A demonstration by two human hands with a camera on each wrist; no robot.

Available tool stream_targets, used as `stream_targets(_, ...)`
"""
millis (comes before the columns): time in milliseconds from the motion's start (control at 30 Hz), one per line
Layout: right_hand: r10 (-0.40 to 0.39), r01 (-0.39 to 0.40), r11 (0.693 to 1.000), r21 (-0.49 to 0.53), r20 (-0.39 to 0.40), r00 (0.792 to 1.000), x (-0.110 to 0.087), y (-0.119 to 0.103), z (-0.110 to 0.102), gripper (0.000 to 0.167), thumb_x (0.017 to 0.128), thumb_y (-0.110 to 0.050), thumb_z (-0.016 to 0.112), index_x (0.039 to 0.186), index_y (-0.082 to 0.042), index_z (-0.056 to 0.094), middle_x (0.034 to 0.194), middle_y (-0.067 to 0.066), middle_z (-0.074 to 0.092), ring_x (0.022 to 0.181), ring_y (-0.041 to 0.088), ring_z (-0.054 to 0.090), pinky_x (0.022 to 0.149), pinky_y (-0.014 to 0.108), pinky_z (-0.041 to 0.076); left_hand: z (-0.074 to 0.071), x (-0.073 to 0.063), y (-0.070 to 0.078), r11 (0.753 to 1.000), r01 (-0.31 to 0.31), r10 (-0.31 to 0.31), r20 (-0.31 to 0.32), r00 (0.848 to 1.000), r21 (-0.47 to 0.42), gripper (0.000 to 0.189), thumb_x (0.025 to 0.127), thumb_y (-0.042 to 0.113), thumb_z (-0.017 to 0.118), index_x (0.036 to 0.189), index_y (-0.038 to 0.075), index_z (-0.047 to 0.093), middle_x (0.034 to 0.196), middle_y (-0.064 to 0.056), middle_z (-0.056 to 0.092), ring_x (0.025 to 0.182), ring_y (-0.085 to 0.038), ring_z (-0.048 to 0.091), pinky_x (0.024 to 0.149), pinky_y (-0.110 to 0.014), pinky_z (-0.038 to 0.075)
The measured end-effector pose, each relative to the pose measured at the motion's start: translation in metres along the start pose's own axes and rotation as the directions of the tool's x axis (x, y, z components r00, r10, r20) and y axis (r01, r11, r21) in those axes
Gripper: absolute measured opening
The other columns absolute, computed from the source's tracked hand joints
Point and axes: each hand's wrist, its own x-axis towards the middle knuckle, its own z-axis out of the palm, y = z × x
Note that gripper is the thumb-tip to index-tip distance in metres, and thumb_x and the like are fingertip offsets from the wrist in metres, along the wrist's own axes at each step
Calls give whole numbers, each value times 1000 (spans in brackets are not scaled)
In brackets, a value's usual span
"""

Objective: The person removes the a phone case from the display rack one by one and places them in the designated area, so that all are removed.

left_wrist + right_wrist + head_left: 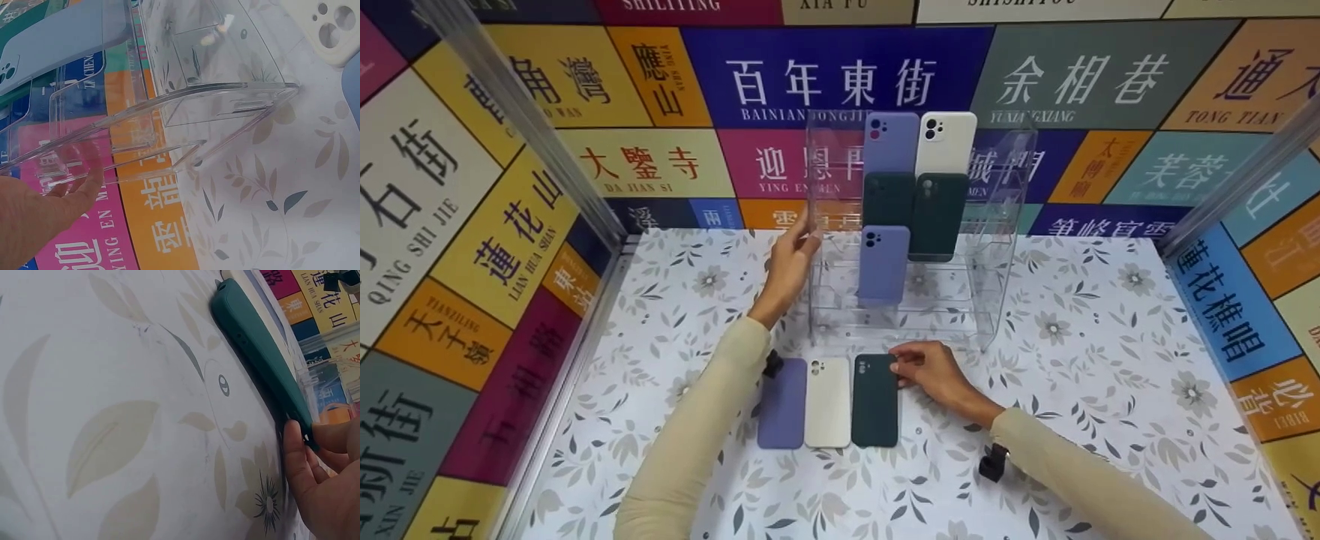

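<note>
My left hand [793,259] grips the left side panel of a clear acrylic display stand [225,86], its fingers at the panel's edge. With thumb and finger, my right hand [936,377] pinches the upper right corner of a dark green phone case [876,405] lying on the table. Left of that case lie a white phone case [828,405] and a purple phone case [782,409], in one row. The stand bears a purple case [892,154] and a white case [949,146] on top, two dark green cases [941,221] below, and a lower purple case [883,266].
The table [1065,465] has a white cloth with grey leaf and flower prints. Colourful panels [840,79] with street-name lettering stand behind and at both sides. Metal posts [532,112] rise at the back corners.
</note>
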Motion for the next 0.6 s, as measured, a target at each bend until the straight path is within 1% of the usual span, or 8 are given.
stream_targets(167, -22, 22, 1000, -20, 11, 1000, 0, 1, 1, 29, 98, 7, 76, 128, 11, 76, 100, 20, 76, 78, 22, 75, 70, 34, 67, 1, 0, 0, 1000, -9, 9, -1, 1000, -17, 61, 116, 25, 54, 174, 30, 35, 164, -11, 56, 138, -30, 63, 119, -49, 49)
stream_targets(200, -24, 24, 999, -21, 12, 1000, 0, 1, 1, 29, 98, 7, 76, 128, 11, 75, 100, 20, 76, 78, 22, 75, 69, 34, 67, 2, 0, 0, 1000, -12, 12, -2, 1000, -20, 61, 116, 25, 54, 174, 29, 35, 164, -10, 56, 137, -30, 64, 119, -48, 50)
stream_targets(333, -31, 31, 999, -37, 8, 999, -2, 0, 2, 30, 99, 6, 76, 128, 11, 75, 100, 21, 76, 79, 30, 77, 69, 36, 68, 2, 0, 0, 1000, -16, 16, -2, 1000, -22, 62, 116, 25, 54, 174, 27, 34, 164, -11, 56, 135, -27, 65, 118, -47, 50)
stream_targets(433, -32, 33, 998, -52, 2, 999, -3, 0, 4, 29, 99, 5, 76, 128, 11, 76, 99, 22, 76, 79, 32, 78, 69, 36, 68, 2, 0, 0, 1000, -13, 13, -4, 1000, -17, 61, 116, 27, 55, 174, 27, 35, 164, -11, 56, 134, -25, 65, 119, -47, 50)
stream_targets(600, -25, 24, 996, -81, -10, 1000, -2, -2, 8, 27, 100, 5, 75, 126, 10, 77, 97, 17, 76, 77, 25, 77, 68, 34, 67, 1, 1, 0, 999, -17, 17, 0, 1000, -29, 61, 116, 25, 55, 174, 24, 35, 166, -15, 53, 135, -28, 64, 120, -47, 49)
